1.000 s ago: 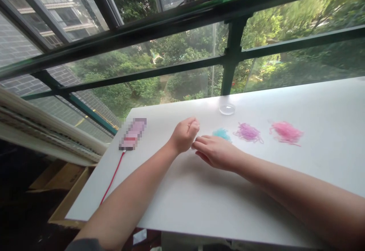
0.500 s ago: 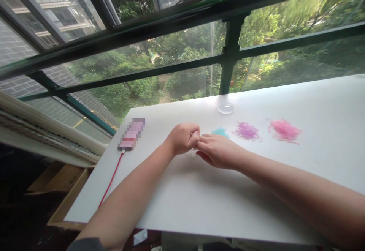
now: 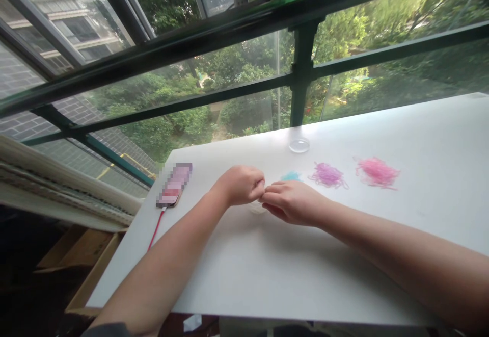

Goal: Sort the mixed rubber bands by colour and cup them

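Observation:
My left hand [image 3: 244, 185] is closed, its fingers curled, over a clear round container [image 3: 256, 208] that shows only in part beneath the hands. My right hand [image 3: 288, 200] meets it from the right, fingers pinched together at the left fingertips. Whatever lies between the fingers is too small or hidden to make out. Just behind my right hand is a pile of thin blue strands [image 3: 292, 176], partly covered by it. A purple pile of strands [image 3: 328, 174] and a pink pile [image 3: 378, 172] lie further right.
A clear round lid [image 3: 299, 146] lies near the window edge of the white table [image 3: 237, 270]. At the left is a phone [image 3: 174, 185] with a red cable [image 3: 156, 230]. A cardboard box [image 3: 89, 276] stands below the table's left side.
The hands stay together over the container, with the left fingers slightly more turned under. The whole view has shifted a little.

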`<move>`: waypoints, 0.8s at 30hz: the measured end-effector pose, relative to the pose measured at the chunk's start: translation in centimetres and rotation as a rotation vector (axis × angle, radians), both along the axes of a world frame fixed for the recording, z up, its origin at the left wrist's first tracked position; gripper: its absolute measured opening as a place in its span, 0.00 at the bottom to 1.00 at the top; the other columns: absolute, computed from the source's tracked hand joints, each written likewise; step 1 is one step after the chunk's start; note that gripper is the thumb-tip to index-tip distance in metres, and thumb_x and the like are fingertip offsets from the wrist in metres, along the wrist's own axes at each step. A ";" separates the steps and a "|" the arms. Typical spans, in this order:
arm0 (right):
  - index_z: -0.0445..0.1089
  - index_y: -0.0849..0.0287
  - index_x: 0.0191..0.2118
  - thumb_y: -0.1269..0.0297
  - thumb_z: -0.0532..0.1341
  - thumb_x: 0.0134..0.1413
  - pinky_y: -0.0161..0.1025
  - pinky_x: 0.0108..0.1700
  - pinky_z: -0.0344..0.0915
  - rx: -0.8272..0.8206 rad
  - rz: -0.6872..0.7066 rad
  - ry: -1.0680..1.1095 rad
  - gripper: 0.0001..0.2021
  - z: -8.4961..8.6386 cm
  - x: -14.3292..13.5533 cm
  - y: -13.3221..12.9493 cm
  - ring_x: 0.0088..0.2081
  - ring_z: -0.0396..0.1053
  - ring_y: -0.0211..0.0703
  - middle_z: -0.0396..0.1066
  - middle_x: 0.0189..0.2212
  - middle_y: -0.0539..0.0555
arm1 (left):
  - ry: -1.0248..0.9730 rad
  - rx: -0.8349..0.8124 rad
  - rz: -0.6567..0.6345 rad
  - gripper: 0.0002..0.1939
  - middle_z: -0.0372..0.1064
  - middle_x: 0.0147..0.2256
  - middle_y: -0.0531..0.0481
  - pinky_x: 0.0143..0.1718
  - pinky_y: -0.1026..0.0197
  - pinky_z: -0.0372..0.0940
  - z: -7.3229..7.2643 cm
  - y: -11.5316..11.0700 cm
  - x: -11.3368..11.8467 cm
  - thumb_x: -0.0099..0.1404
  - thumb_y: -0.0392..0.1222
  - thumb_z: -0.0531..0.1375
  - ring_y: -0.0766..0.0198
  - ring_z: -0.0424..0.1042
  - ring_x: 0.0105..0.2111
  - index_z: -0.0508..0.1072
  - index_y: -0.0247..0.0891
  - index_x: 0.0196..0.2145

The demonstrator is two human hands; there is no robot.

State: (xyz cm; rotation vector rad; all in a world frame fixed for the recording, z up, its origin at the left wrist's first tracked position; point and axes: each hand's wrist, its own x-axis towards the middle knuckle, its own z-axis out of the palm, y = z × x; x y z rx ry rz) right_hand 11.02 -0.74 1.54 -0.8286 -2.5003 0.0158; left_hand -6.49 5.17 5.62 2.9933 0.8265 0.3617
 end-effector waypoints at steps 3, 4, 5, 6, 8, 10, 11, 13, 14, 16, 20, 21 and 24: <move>0.69 0.61 0.30 0.71 0.53 0.57 0.35 0.32 0.58 0.037 0.022 0.034 0.09 -0.2 0.2 0.0 0.29 0.67 0.39 0.72 0.29 0.55 | 0.077 -0.052 -0.032 0.12 0.72 0.25 0.50 0.27 0.65 0.57 0.8 0.1 0.1 0.57 0.37 0.52 0.66 0.68 0.26 0.75 0.37 0.25; 0.69 0.61 0.30 0.70 0.53 0.57 0.35 0.32 0.58 0.045 0.025 0.041 0.08 -0.2 0.3 0.0 0.29 0.67 0.39 0.72 0.29 0.55 | 0.110 -0.066 -0.033 0.12 0.72 0.25 0.50 0.27 0.65 0.57 1.2 0.2 0.2 0.57 0.38 0.52 0.66 0.67 0.25 0.76 0.37 0.25; 0.69 0.61 0.31 0.70 0.53 0.57 0.36 0.32 0.58 0.050 0.027 0.046 0.08 -0.2 0.3 0.0 0.30 0.67 0.39 0.73 0.29 0.56 | 0.147 -0.080 -0.032 0.12 0.73 0.25 0.50 0.26 0.65 0.56 1.5 0.2 0.4 0.56 0.38 0.53 0.66 0.67 0.25 0.76 0.38 0.25; 0.69 0.61 0.31 0.70 0.53 0.57 0.36 0.32 0.58 0.051 0.025 0.049 0.08 -0.2 0.4 0.0 0.30 0.67 0.39 0.73 0.30 0.56 | 0.185 -0.091 -0.028 0.12 0.72 0.24 0.50 0.26 0.65 0.55 1.8 0.2 0.5 0.56 0.39 0.53 0.66 0.67 0.24 0.76 0.39 0.25; 0.69 0.61 0.34 0.69 0.53 0.57 0.36 0.33 0.58 0.041 0.015 0.052 0.07 -0.2 0.4 0.0 0.31 0.68 0.40 0.73 0.31 0.56 | 0.258 -0.116 -0.012 0.11 0.72 0.22 0.50 0.24 0.64 0.54 2.3 0.2 0.9 0.54 0.40 0.54 0.66 0.65 0.22 0.76 0.40 0.23; 0.68 0.60 0.36 0.68 0.53 0.58 0.36 0.34 0.59 0.020 0.010 0.052 0.08 -0.2 0.4 0.0 0.32 0.68 0.40 0.73 0.32 0.56 | 0.315 -0.152 0.023 0.11 0.70 0.19 0.51 0.23 0.63 0.51 2.7 0.2 1.4 0.53 0.41 0.55 0.66 0.61 0.19 0.75 0.41 0.20; 0.68 0.60 0.36 0.68 0.52 0.58 0.36 0.34 0.59 0.010 0.011 0.051 0.08 -0.2 0.4 -0.1 0.32 0.68 0.40 0.72 0.32 0.56 | 0.333 -0.176 0.047 0.10 0.69 0.17 0.52 0.22 0.62 0.50 2.8 0.2 1.6 0.52 0.41 0.55 0.66 0.59 0.17 0.74 0.41 0.19; 0.68 0.60 0.37 0.67 0.53 0.58 0.36 0.34 0.59 -0.004 0.017 0.046 0.08 -0.2 0.4 -0.1 0.32 0.68 0.40 0.72 0.32 0.56 | 0.346 -0.242 0.091 0.09 0.66 0.14 0.53 0.20 0.62 0.48 3.2 0.2 2.0 0.50 0.41 0.56 0.67 0.55 0.15 0.73 0.41 0.17; 0.68 0.60 0.36 0.68 0.53 0.58 0.36 0.34 0.58 -0.009 0.019 0.043 0.07 -0.1 0.4 -0.1 0.32 0.67 0.40 0.72 0.32 0.56 | 0.343 -0.282 0.108 0.08 0.65 0.14 0.53 0.19 0.63 0.48 3.4 0.1 2.1 0.50 0.40 0.56 0.68 0.54 0.14 0.74 0.41 0.18; 0.67 0.59 0.35 0.68 0.53 0.57 0.36 0.34 0.57 -0.016 0.017 0.038 0.06 0.0 0.4 0.0 0.32 0.67 0.40 0.72 0.32 0.55 | 0.338 -0.375 0.131 0.08 0.65 0.14 0.54 0.18 0.64 0.48 4.0 0.2 2.3 0.49 0.39 0.56 0.69 0.54 0.14 0.75 0.40 0.20; 0.67 0.59 0.33 0.69 0.52 0.56 0.35 0.32 0.55 -0.039 0.006 0.033 0.06 0.2 0.5 0.0 0.30 0.66 0.39 0.71 0.29 0.54 | 0.358 -0.577 0.173 0.12 0.72 0.21 0.54 0.20 0.67 0.53 5.3 0.6 2.4 0.52 0.40 0.55 0.68 0.63 0.19 0.79 0.41 0.30; 0.67 0.59 0.33 0.70 0.52 0.56 0.35 0.31 0.55 -0.051 0.005 0.035 0.07 0.2 0.6 0.1 0.29 0.66 0.38 0.71 0.29 0.54 | 0.360 -0.623 0.188 0.13 0.73 0.23 0.53 0.21 0.67 0.55 5.6 0.8 2.4 0.53 0.40 0.54 0.67 0.65 0.20 0.79 0.41 0.32; 0.67 0.58 0.36 0.72 0.52 0.55 0.34 0.30 0.55 -0.106 -0.006 0.051 0.08 0.3 0.7 0.1 0.29 0.67 0.38 0.72 0.31 0.54 | 0.330 -0.730 0.231 0.15 0.75 0.30 0.50 0.24 0.67 0.60 6.0 1.3 2.2 0.54 0.40 0.54 0.66 0.70 0.25 0.78 0.39 0.34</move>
